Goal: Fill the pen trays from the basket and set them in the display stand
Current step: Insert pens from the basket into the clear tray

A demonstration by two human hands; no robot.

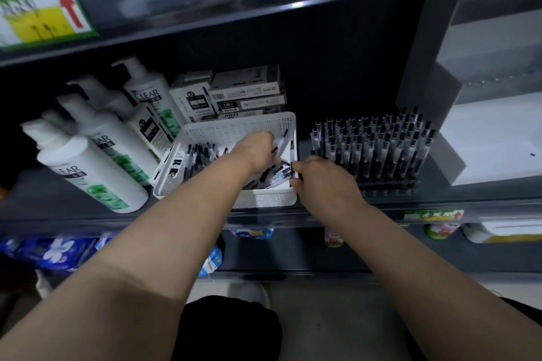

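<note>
Down at the bottom of the shot, two bare forearms [164, 243] reached up and forward from above a dark-clad lap, both heading for the dark shelf [440, 199]. The left hand [258, 152] was right inside the white perforated basket [264, 199], knuckles up, its fingers curled and clamped on a few of the loose pens [199, 158], with a couple of barrels poking out past the fingertips towards the basket's far right corner. The rest of that heap lay jumbled across the basket floor. The right hand [322, 182] sat at the basket's right rim, its fingers tucked in among the pens there, and whether they were gripping pens, gripping the rim or simply resting, I could not tell.

Just beside the basket, to its right, stood the black pen tray [387, 184], packed with rows of upright pens [375, 143], caps up and leaning slightly. Further right rose the stepped grey and white display stand [492, 138], apart from the tray. Left of the basket lay white shampoo bottles [96, 167] on their sides, and behind it a stack of pen boxes [246, 91].
</note>
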